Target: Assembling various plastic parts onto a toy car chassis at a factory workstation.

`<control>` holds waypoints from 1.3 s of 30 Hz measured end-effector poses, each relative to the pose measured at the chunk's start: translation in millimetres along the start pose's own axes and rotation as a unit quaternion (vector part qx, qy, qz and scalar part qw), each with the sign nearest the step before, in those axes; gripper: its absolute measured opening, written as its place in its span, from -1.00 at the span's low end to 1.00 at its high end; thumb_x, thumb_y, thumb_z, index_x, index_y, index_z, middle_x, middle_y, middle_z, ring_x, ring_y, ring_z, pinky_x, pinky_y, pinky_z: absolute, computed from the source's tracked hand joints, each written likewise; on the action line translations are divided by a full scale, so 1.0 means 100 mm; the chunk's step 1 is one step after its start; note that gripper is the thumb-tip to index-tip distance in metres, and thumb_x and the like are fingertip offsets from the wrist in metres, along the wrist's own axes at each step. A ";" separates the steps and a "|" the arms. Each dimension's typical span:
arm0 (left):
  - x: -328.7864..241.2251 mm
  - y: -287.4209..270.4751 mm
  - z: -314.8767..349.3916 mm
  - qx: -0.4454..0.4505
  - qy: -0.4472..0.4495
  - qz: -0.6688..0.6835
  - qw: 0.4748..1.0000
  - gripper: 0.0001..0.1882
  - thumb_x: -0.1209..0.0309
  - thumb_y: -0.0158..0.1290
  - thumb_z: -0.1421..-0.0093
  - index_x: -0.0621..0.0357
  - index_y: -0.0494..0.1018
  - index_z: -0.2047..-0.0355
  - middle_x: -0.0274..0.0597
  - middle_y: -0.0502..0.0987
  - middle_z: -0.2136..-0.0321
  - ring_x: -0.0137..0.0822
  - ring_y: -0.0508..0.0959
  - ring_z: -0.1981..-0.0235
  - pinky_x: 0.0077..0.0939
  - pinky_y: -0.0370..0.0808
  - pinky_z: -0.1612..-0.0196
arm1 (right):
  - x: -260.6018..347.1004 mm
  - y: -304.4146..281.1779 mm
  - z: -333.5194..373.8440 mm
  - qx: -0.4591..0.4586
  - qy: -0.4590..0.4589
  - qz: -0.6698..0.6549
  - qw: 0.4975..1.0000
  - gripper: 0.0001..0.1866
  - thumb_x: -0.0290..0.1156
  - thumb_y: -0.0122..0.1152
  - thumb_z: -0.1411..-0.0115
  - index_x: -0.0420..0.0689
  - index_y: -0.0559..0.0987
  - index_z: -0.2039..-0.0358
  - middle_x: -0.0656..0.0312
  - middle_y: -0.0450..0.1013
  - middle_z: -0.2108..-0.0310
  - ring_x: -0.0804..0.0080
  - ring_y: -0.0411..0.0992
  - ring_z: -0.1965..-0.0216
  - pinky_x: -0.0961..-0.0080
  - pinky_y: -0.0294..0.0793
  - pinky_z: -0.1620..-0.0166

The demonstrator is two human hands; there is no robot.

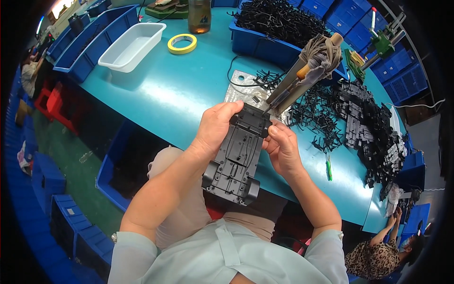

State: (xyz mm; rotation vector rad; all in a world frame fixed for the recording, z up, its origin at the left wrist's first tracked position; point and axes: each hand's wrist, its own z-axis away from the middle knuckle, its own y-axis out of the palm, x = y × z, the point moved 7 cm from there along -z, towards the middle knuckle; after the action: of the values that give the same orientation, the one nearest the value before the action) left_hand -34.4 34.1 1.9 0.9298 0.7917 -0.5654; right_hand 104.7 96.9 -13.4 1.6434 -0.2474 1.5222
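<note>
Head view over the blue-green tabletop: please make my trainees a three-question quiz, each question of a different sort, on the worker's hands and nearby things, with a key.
1. True or false: the left hand and the right hand both hold the long black plastic part.

2. Fill in: the white rectangular plastic tray lies to the ____ of the yellow ring-shaped roll of tape in the picture.

3. Multiple choice: which is nearest to the slim bright green object on the blue-green tabletop?
A) the left hand
B) the right hand
C) the white tray

Key:
1. True
2. left
3. B
</note>
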 end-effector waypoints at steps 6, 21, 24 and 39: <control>0.02 0.00 -0.01 0.006 -0.004 0.007 1.000 -0.71 0.27 0.00 -0.17 0.30 0.42 0.32 -0.20 0.51 0.47 -0.45 0.50 0.53 -0.55 0.50 0.48 | 0.01 -0.01 -0.01 -0.005 -0.005 0.006 1.000 -0.67 -0.24 0.15 -0.14 -0.27 0.46 0.26 0.22 0.47 0.39 0.50 0.46 0.39 0.50 0.50 0.28; 0.01 0.00 -0.01 -0.001 0.000 0.007 1.000 -0.71 0.25 0.00 -0.17 0.30 0.42 0.34 -0.20 0.51 0.48 -0.46 0.51 0.55 -0.57 0.50 0.50 | 0.02 -0.02 -0.04 -0.005 -0.013 0.013 1.000 -0.67 -0.23 0.14 -0.14 -0.28 0.47 0.27 0.20 0.47 0.39 0.49 0.47 0.40 0.53 0.50 0.32; 0.03 0.00 -0.02 -0.002 0.000 0.016 1.000 -0.70 0.25 0.01 -0.16 0.31 0.42 0.33 -0.19 0.51 0.48 -0.45 0.51 0.55 -0.57 0.50 0.50 | 0.02 -0.03 -0.04 -0.001 -0.016 0.014 1.000 -0.66 -0.23 0.15 -0.13 -0.29 0.47 0.26 0.20 0.47 0.39 0.49 0.47 0.40 0.53 0.51 0.31; 0.06 0.00 -0.02 0.006 -0.006 0.010 1.000 -0.68 0.24 0.01 -0.16 0.31 0.42 0.30 -0.17 0.51 0.46 -0.44 0.51 0.53 -0.55 0.49 0.47 | 0.02 -0.03 -0.02 -0.011 -0.018 0.012 1.000 -0.62 -0.23 0.18 -0.11 -0.30 0.46 0.23 0.22 0.45 0.39 0.52 0.44 0.39 0.53 0.51 0.32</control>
State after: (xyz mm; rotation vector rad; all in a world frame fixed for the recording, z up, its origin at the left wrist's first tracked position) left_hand -31.2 35.4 -3.7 0.9435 0.7692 -0.5578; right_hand 106.0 101.4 -13.2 1.6560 -0.3026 1.5039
